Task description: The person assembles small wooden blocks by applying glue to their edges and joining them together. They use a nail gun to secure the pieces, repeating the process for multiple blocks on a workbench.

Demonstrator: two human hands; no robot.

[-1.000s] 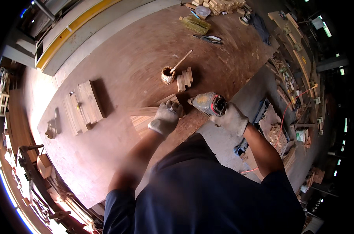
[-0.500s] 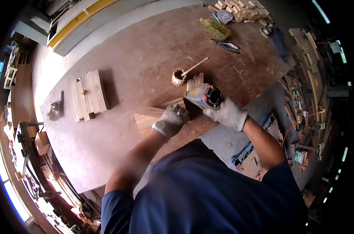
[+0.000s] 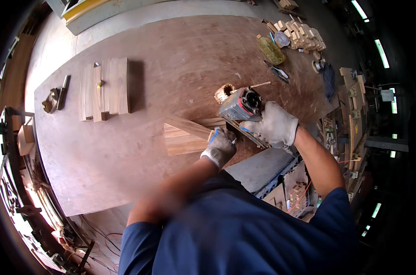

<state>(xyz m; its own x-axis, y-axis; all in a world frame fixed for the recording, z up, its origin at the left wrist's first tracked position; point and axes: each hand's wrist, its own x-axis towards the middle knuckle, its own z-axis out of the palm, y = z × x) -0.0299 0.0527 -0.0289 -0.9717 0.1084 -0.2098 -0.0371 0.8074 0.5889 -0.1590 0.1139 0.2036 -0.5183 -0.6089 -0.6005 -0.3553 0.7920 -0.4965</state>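
My right hand (image 3: 277, 123), in a whitish glove, is closed around a grey nail gun (image 3: 238, 106) with a dark round end cap and a long magazine. My left hand (image 3: 221, 145), also gloved, is closed on the end of a narrow wooden strip (image 3: 187, 125). That strip lies slanted over a wider wooden board (image 3: 183, 141) on the table. The nail gun's nose is hidden from view, close to the left hand and the wood. Just beyond the gun stands a glue-crusted pot (image 3: 223, 92) with a brush handle (image 3: 262, 84) behind the gun.
Stacked wooden boards (image 3: 111, 87) lie on the table (image 3: 171, 59) at the left, beside a metal tool (image 3: 55, 100). Toward the far right are a yellowish bottle (image 3: 271, 49), pliers (image 3: 277, 72) and a pile of wood blocks (image 3: 304, 35). Shelving (image 3: 354, 105) stands at the right.
The view has shifted. The nail gun has turned, so its magazine now shows, and it covers the short wooden pieces near the pot. My left hand now grips the strip's end beside the gun.
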